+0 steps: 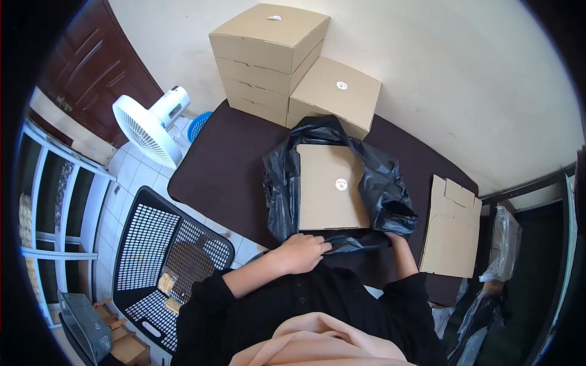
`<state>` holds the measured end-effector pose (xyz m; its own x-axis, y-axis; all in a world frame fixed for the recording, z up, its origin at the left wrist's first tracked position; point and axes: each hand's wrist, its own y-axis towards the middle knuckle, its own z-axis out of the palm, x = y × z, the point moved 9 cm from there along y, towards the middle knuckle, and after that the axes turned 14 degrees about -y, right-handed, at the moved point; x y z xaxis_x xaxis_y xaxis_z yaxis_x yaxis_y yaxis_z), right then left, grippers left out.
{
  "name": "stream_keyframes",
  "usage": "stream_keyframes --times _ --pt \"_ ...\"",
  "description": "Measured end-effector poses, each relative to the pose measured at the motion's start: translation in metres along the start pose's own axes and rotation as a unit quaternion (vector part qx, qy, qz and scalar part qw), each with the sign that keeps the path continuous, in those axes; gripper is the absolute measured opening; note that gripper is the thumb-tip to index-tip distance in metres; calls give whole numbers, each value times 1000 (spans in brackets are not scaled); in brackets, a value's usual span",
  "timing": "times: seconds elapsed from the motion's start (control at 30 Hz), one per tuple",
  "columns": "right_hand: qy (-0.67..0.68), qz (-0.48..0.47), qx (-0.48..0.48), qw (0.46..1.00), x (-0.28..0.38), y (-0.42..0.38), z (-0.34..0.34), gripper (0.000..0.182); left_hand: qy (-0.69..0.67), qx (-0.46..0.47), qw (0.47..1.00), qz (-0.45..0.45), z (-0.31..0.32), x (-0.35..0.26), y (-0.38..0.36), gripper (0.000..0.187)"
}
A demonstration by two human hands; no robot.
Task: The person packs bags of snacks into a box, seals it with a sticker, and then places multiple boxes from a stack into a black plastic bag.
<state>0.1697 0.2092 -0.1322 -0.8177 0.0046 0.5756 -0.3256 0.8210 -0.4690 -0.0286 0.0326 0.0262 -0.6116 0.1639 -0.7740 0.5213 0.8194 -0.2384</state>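
Note:
A flat brown cardboard box (326,201) with a round white sticker lies inside a black plastic bag (281,189) on the dark tabletop. The bag is bunched up around the box, and its top face shows through the opening. My left hand (303,252) is closed on the bag's near edge, just below the box's front side. At the near right corner, my right hand (398,241) grips the same edge, its fingers mostly hidden by the plastic. Between the two hands the bag's rim is pulled taut.
Several closed cardboard boxes (256,52) are stacked against the wall, with a shorter stack (336,91) beside them. Flattened cardboard (452,229) lies at the table's right end. A white fan (146,131) and a black plastic basket (146,226) stand to the left.

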Motion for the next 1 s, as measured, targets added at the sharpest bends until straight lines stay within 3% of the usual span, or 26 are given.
stream_keyframes --times 0.2,0.27,0.33,0.37,0.4,0.43,0.47,0.53,0.57,0.6,0.67,0.73,0.8,0.83,0.9,0.93,1.0 --pt "-343 -26 -5 939 39 -26 -20 80 -194 -127 970 68 -4 -1 43 34" --pt "-451 -36 -6 892 58 -39 -29 83 -243 -118 961 60 3 5 58 34" --pt "-552 -45 -7 833 82 -54 -37 85 -212 11 975 -59 34 21 67 35" --pt "-552 -43 -6 833 94 -67 -41 85 -190 45 980 -47 50 25 67 37" --pt "-492 -18 16 870 114 -87 -46 90 -162 61 981 -92 61 36 64 44" --pt "-428 6 38 903 121 -98 -46 96 -109 17 988 -107 65 47 63 52" --pt "-428 8 39 903 107 -97 -44 96 -55 -27 991 -120 65 55 63 62" --pt "-505 -139 84 848 87 -97 -18 92 -54 -11 989 -137 55 42 57 70" --pt "-458 -122 130 871 95 -102 -22 88 -55 3 986 -156 53 37 53 79" --pt "-456 -121 132 872 106 -106 -27 88 -56 5 986 -156 52 34 52 79" --pt "-362 -60 118 923 117 -107 -39 90 -52 9 981 -189 51 36 52 86" --pt "-375 -73 103 918 125 -105 -44 83 -19 11 983 -182 50 40 53 86" --pt "-308 -91 134 938 134 -103 -45 80 -71 21 979 -187 50 44 51 85" --pt "-242 -50 131 960 119 -91 -45 76 -69 18 980 -187 50 45 49 85" --pt "-49 -107 177 977 161 -87 -44 69 -70 22 974 -215 52 50 44 82" --pt "64 -147 192 968 180 -86 -42 66 -69 20 974 -214 50 51 44 82" --pt "280 -255 135 916 201 -54 -51 55 -88 26 975 -203 49 54 44 78"
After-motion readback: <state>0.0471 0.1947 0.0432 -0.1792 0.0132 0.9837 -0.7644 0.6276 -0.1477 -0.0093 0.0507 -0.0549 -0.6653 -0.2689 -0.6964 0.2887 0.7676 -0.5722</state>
